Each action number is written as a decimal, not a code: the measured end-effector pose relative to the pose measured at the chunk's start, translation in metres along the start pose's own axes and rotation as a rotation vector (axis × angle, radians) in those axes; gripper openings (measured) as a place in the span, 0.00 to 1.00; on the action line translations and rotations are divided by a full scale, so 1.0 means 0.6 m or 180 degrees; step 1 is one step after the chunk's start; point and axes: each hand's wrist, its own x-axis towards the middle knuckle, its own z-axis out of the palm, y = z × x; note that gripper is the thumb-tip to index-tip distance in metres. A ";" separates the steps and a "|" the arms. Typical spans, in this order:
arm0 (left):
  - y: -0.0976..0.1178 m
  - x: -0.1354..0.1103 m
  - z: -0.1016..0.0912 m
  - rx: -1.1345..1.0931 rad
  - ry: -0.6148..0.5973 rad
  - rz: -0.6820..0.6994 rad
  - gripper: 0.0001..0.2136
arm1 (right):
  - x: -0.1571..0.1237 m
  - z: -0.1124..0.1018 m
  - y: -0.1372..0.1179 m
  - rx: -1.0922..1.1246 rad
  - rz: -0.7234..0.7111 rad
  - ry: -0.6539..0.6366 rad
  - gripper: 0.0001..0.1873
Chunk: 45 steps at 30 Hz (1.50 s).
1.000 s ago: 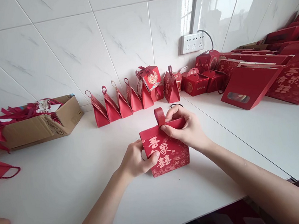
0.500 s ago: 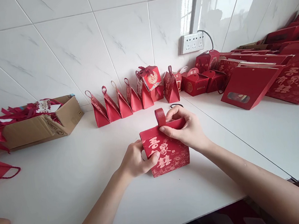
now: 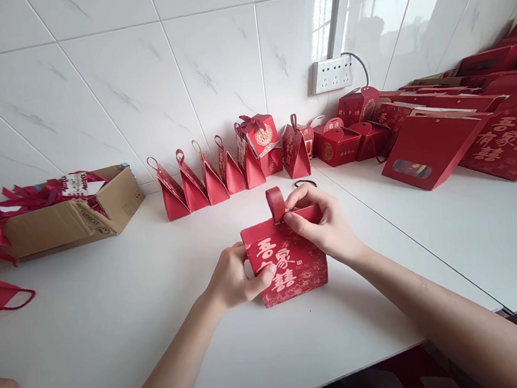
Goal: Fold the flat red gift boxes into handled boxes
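Observation:
A red paper gift box [image 3: 293, 270] with gold characters stands on the white table [image 3: 116, 329] in front of me. A red loop handle [image 3: 276, 203] sticks up from its top edge. My left hand [image 3: 234, 277] grips the box's left side, thumb across the printed front. At the top edge my right hand [image 3: 323, 221] is closed, thumb and fingers pinching the fold right beside the loop.
A row of folded red triangular boxes [image 3: 203, 184] lines the tiled wall, with more red boxes [image 3: 336, 144] and large red bags [image 3: 428, 150] to the right. At the left a cardboard carton [image 3: 64, 222] holds red ribbons. A wall socket [image 3: 332, 74] sits above.
My right thumb has slid slightly right along the top edge, closer to the loop. The box and my left hand have barely moved.

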 end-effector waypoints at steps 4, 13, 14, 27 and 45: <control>0.006 -0.002 0.002 -0.0142 0.0509 0.0418 0.07 | -0.004 0.005 -0.004 -0.0074 -0.0087 -0.0066 0.07; 0.036 -0.003 0.009 0.0250 0.1843 0.2213 0.16 | -0.018 0.020 -0.015 -0.0090 -0.0432 -0.0245 0.06; 0.039 -0.004 0.008 0.0346 0.1819 0.2143 0.15 | -0.019 0.020 -0.016 -0.0090 -0.0451 -0.0252 0.06; 0.053 -0.013 0.007 0.0384 0.1867 0.1767 0.15 | -0.023 0.021 -0.020 -0.0157 -0.0448 -0.0360 0.07; 0.049 -0.013 0.007 0.0070 0.1778 0.1686 0.17 | -0.024 0.029 -0.016 -0.0047 -0.0340 -0.0157 0.06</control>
